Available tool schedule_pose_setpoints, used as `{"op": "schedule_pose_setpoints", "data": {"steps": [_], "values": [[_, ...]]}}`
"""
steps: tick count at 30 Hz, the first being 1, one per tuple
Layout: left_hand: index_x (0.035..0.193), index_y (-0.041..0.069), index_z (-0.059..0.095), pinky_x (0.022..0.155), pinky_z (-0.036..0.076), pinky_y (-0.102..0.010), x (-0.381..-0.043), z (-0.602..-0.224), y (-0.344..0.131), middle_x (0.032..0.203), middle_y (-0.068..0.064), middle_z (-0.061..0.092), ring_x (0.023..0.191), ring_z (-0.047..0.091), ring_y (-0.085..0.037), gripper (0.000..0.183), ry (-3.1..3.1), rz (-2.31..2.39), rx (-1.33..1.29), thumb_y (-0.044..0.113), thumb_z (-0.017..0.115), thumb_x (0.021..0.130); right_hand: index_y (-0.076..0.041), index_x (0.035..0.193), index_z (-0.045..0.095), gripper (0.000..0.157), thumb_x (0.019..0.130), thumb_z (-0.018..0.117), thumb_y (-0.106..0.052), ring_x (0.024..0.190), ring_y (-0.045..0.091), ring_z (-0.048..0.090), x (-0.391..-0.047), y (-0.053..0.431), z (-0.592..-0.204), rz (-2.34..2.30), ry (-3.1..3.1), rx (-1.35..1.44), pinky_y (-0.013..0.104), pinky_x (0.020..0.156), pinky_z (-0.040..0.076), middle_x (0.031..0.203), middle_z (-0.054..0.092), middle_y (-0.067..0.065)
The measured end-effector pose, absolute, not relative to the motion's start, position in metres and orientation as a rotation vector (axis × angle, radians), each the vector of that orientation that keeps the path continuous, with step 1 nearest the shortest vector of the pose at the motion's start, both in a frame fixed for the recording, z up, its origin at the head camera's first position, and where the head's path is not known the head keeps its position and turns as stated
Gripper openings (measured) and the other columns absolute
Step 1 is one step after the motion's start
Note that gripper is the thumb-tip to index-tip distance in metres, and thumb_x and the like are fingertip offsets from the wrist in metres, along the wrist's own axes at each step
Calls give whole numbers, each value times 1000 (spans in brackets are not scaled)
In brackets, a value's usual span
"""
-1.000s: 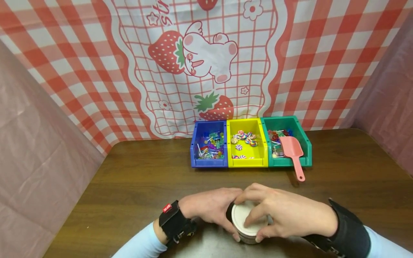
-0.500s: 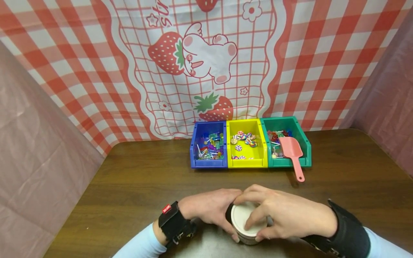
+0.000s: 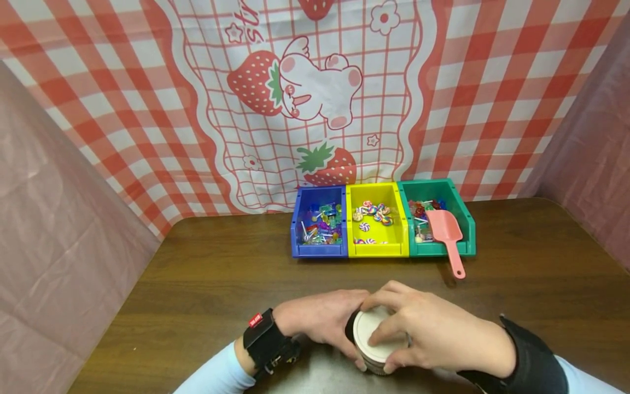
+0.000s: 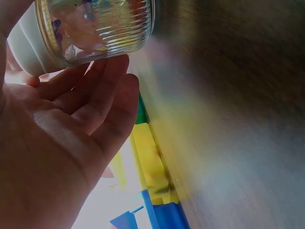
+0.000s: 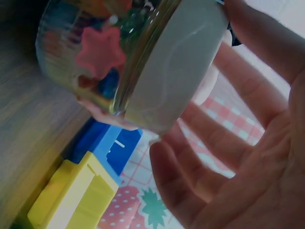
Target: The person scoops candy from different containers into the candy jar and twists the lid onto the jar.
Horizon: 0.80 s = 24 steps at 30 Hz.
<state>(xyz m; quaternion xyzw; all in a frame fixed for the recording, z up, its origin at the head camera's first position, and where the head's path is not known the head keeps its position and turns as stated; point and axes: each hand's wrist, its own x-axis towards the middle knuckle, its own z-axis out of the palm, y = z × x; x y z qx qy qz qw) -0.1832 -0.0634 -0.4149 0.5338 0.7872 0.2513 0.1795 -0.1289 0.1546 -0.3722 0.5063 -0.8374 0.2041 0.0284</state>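
Note:
A clear ribbed glass jar (image 4: 124,28) with a white lid (image 3: 365,331) stands on the table near its front. Colourful small pieces fill part of it, among them a pink star (image 5: 101,51) behind the glass. My left hand (image 3: 320,317) holds the jar from the left, thumb in front and fingers round the far side. From the right, my right hand (image 3: 433,331) grips the lid's rim between thumb and fingers, one finger lying over its top. The lid sits on the jar. In the head view, the hands hide much of the jar's body.
Behind the jar stand joined blue (image 3: 319,250), yellow (image 3: 378,250) and green (image 3: 470,235) bins holding candy-like pieces. A pink scoop (image 3: 447,230) leans over the green bin's front, handle outward. A checked cloth (image 3: 325,87) hangs behind the table (image 3: 221,262).
The right hand's thumb and index finger have shifted slightly left on the lid. The left hand stays round the jar, and the bins and scoop have not moved.

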Motion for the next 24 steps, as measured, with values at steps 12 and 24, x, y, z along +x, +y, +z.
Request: {"op": "schedule_pose_setpoints", "data": {"steps": [12,24], "values": [[113,24,44,78,37,-10,-182,-414,-62,101,14,47,89,47,4,67,2249,680,1506,53,77,62,-35,94,66,41,71,59,-68,96,6,44,-116,146,-376,492,-2586,1278,25,65,44,108,53,-13],[124,23,41,84,34,-10,-183,-415,-62,112,16,45,99,45,5,77,2234,673,1524,54,76,63,-37,108,63,43,72,63,-61,105,6,42,-127,158,-369,620,-2570,1416,28,75,46,118,48,-16]]}}
